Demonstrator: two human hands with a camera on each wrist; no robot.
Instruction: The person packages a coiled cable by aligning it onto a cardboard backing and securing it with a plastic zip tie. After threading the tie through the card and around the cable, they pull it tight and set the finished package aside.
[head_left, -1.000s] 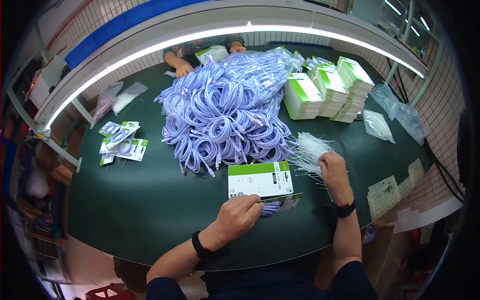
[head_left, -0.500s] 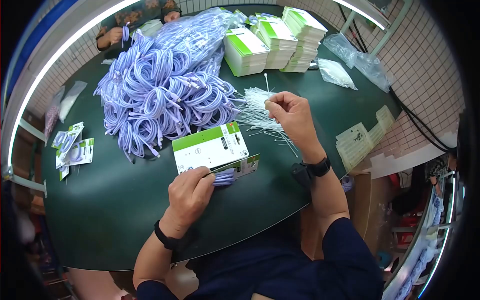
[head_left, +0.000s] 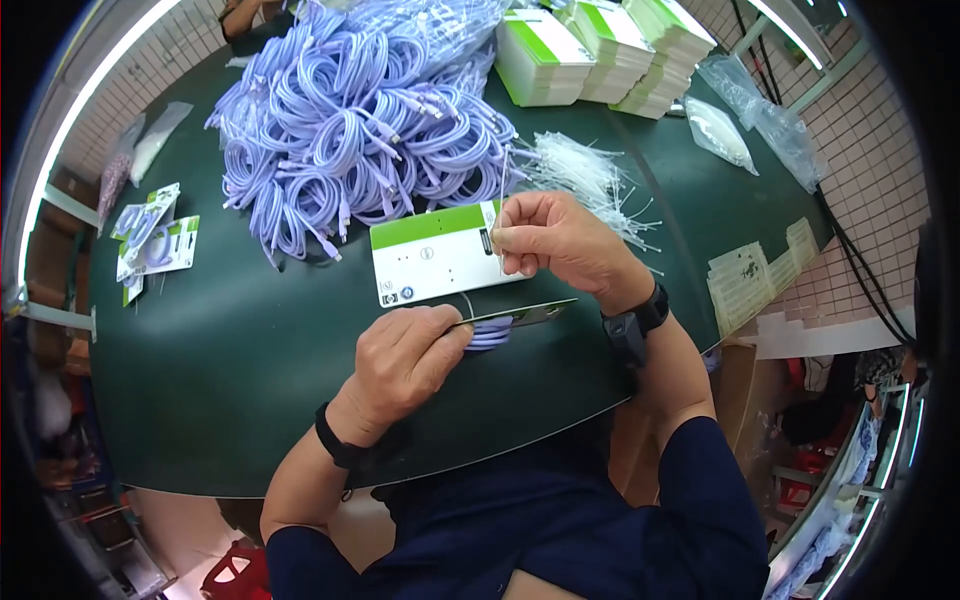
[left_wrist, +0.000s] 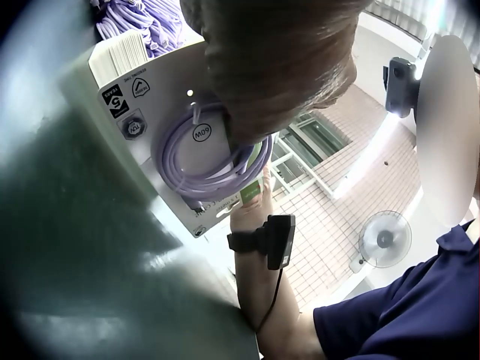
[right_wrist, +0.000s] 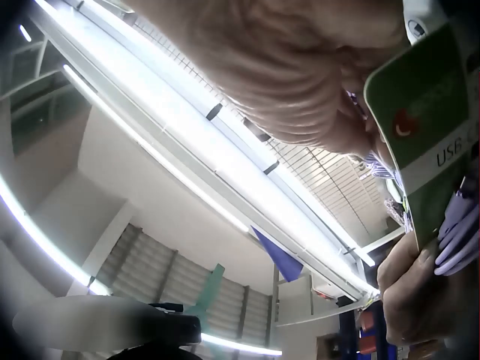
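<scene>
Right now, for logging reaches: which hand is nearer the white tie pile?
Right. The right hand, pinching a tie, is beside the tie pile; the left hand grips a cable card nearer the person.

Navy short sleeves point(head_left: 700, 480), black wristbands point(head_left: 338, 447)

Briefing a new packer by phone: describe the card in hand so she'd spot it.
On the dark green table, look before the heap of purple cables. The card lies there: the left hand grips its lower flap, the right hand pinches a white tie at its edge. Unlike the stacked cards beyond, it is single and open.
</scene>
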